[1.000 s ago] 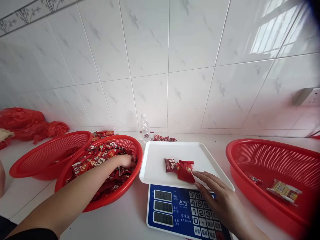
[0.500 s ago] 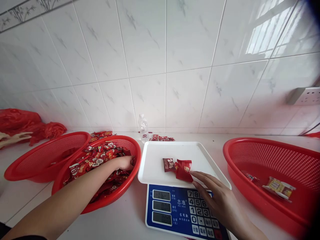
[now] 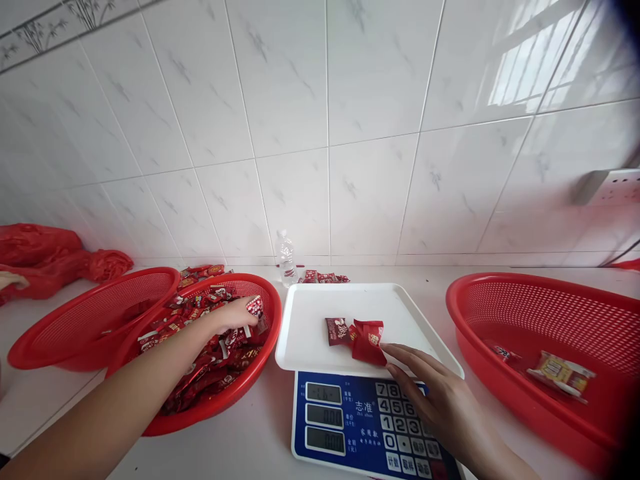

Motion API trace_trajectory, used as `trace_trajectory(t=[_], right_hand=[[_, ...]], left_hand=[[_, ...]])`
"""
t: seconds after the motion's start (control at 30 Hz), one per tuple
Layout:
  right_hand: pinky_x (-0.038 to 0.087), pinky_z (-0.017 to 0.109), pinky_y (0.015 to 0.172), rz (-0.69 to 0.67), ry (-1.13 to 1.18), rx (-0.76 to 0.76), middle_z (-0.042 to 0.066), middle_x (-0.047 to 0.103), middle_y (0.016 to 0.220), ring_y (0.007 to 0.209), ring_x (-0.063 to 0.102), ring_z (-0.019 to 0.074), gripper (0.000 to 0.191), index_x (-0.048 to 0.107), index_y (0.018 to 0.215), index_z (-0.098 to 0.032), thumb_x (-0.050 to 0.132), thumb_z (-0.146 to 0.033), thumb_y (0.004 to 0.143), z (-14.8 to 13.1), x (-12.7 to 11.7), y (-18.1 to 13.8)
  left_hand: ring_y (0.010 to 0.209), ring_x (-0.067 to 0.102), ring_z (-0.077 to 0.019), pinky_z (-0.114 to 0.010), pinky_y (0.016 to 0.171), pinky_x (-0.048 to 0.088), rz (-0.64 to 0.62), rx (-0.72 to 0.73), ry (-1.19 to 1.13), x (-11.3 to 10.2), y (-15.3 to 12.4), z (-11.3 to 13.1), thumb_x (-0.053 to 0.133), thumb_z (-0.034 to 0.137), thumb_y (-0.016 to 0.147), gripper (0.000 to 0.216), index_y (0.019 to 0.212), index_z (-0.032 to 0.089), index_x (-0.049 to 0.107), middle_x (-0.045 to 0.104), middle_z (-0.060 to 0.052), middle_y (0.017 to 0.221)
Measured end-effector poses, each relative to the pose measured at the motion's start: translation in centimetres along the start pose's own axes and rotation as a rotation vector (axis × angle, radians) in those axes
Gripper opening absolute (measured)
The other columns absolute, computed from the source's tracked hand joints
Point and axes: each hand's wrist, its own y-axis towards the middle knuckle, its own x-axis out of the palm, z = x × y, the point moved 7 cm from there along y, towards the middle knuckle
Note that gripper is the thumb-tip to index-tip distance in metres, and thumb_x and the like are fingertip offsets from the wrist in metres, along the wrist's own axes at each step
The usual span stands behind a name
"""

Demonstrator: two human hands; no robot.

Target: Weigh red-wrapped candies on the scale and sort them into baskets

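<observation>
My left hand (image 3: 237,316) is closed on a small red-and-white patterned snack packet (image 3: 255,306), above the near-right part of a red plastic basket (image 3: 274,337) heaped with wrapped snack packets (image 3: 193,327). My right hand (image 3: 430,383) lies with fingers stretched over the front edge of a digital scale's white tray (image 3: 400,307). Its fingertips touch or nearly touch a red packet (image 3: 369,341) on the tray. A dark-red packet (image 3: 337,331) lies beside that one, with another small red piece between them. Below the tray is the scale's blue keypad panel (image 3: 363,433).
On the right is a red basket (image 3: 467,320) with a yellow packet (image 3: 563,375) inside. Another red basket (image 3: 45,343) stands left, near red plastic bags (image 3: 45,253) and another person's hand (image 3: 11,280). A clear bottle (image 3: 287,259) and loose packets (image 3: 325,276) stand by the tiled wall.
My left hand has come up out of the packets and leftward, now with a patterned packet in its fingers. My right hand has stayed put. The other person's hand has drawn back left.
</observation>
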Motion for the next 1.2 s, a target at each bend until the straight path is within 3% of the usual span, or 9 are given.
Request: trace_trajectory(t=[0.2, 0.3, 0.47, 0.63, 0.77, 0.83, 0.9, 1.0, 1.2], right_hand=[[0.058, 0.029, 0.074, 0.013, 0.001, 0.002, 0.005, 0.071, 0.100, 0.089, 0.068, 0.0184, 0.025, 0.061, 0.110, -0.024, 0.046, -0.031, 0.091, -0.1, -0.1, 0.0], [0.059, 0.030, 0.072, 0.012, -0.002, 0.012, 0.006, 0.071, 0.099, 0.088, 0.068, 0.0192, 0.025, 0.062, 0.108, -0.024, 0.046, -0.032, 0.091, -0.2, -0.2, 0.2], [0.059, 0.033, 0.072, 0.008, 0.001, 0.025, 0.006, 0.071, 0.100, 0.089, 0.068, 0.0206, 0.027, 0.063, 0.109, -0.025, 0.044, -0.032, 0.091, -0.4, -0.4, 0.4], [0.060, 0.032, 0.071, 0.009, -0.016, 0.012, 0.006, 0.071, 0.100, 0.089, 0.068, 0.0198, 0.027, 0.062, 0.109, -0.024, 0.043, -0.031, 0.092, -0.6, -0.5, 0.4], [0.059, 0.034, 0.074, 0.003, -0.068, -0.042, 0.007, 0.070, 0.104, 0.093, 0.067, 0.0202, 0.028, 0.062, 0.111, -0.022, 0.043, -0.030, 0.092, -1.0, -0.3, 0.6], [0.058, 0.038, 0.078, -0.015, -0.104, -0.084, 0.006, 0.070, 0.107, 0.097, 0.066, 0.0218, 0.028, 0.061, 0.113, -0.022, 0.045, -0.030, 0.091, -1.3, -0.1, 0.6], [0.057, 0.043, 0.082, -0.029, -0.139, -0.119, 0.006, 0.069, 0.108, 0.100, 0.065, 0.0235, 0.029, 0.060, 0.115, -0.022, 0.046, -0.030, 0.091, -1.5, 0.1, 0.6], [0.056, 0.045, 0.083, -0.041, -0.174, -0.149, 0.006, 0.069, 0.109, 0.100, 0.065, 0.0238, 0.030, 0.060, 0.116, -0.022, 0.045, -0.030, 0.091, -1.7, 0.3, 0.6], [0.054, 0.047, 0.084, -0.063, -0.263, -0.122, 0.007, 0.068, 0.111, 0.095, 0.066, 0.0232, 0.030, 0.062, 0.113, -0.023, 0.042, -0.032, 0.092, -1.2, 0.5, 0.5]], left_hand=[[0.064, 0.063, -0.0176, -0.025, 0.054, 0.050, 0.181, 0.043, -0.168, -3.1, -0.7, 2.2, 0.057, 0.010, 0.056, 0.029, 0.084, 0.016, 0.056, 0.063, 0.002, 0.067], [0.057, 0.059, -0.0132, -0.022, 0.052, 0.046, 0.217, 0.110, -0.239, -3.2, -1.0, 4.5, 0.058, 0.013, 0.059, 0.026, 0.084, 0.017, 0.052, 0.058, 0.005, 0.062], [0.071, 0.061, -0.0155, -0.028, 0.067, 0.051, 0.044, 0.277, -0.319, 1.0, -1.5, 8.6, 0.065, 0.014, 0.059, 0.033, 0.090, 0.016, 0.055, 0.063, 0.001, 0.076], [0.099, 0.059, -0.0232, -0.036, 0.086, 0.048, -0.145, 0.333, 0.038, 6.8, -2.4, 10.6, 0.064, 0.024, 0.067, 0.046, 0.112, 0.016, 0.055, 0.062, -0.009, 0.108], [0.135, 0.028, -0.0286, -0.043, 0.109, 0.026, -0.241, 0.452, 0.298, 10.1, -3.4, 11.5, 0.064, 0.041, 0.073, 0.070, 0.136, 0.023, 0.039, 0.034, -0.011, 0.146], [0.140, 0.008, -0.0306, -0.048, 0.112, 0.015, -0.285, 0.447, 0.342, 11.7, -3.6, 11.4, 0.063, 0.050, 0.073, 0.083, 0.143, 0.024, 0.027, 0.016, -0.010, 0.153], [0.140, -0.005, -0.0312, -0.053, 0.112, 0.008, -0.271, 0.430, 0.344, 12.9, -3.4, 11.5, 0.059, 0.058, 0.073, 0.089, 0.145, 0.025, 0.018, 0.004, -0.010, 0.155], [0.140, -0.009, -0.0296, -0.052, 0.113, 0.007, -0.222, 0.442, 0.272, 14.1, -3.1, 12.1, 0.055, 0.057, 0.077, 0.090, 0.147, 0.021, 0.011, -0.002, -0.011, 0.155], [0.141, 0.003, -0.0263, -0.047, 0.114, 0.012, -0.220, 0.463, 0.061, 13.6, -3.0, 12.7, 0.048, 0.030, 0.082, 0.074, 0.146, 0.021, 0.013, 0.008, -0.009, 0.155]])
